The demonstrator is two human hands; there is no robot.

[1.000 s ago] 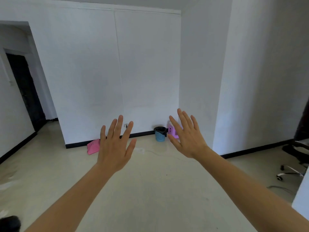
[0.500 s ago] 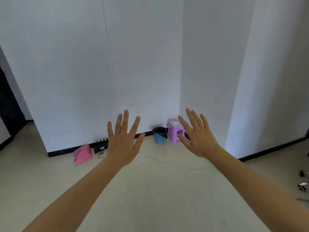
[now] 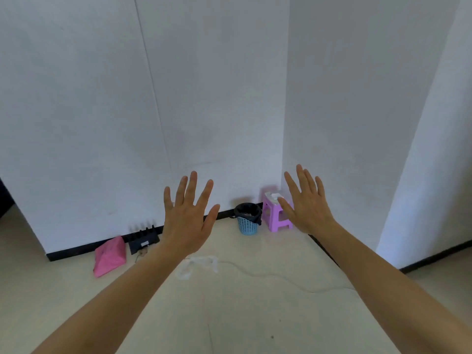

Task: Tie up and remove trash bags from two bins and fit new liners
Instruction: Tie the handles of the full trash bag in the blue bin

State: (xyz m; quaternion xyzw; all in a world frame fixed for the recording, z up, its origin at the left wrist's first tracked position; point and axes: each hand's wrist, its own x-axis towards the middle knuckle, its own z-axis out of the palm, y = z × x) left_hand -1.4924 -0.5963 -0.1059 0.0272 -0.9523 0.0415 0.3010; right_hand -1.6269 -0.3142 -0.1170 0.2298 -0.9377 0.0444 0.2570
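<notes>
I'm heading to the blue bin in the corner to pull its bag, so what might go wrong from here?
1. The white cable and the crumpled white material lie across your path; either might catch a foot.
2. The blue bin stands close beside the purple stool, so lifting its black liner may knock the stool or the white items on it.
</notes>
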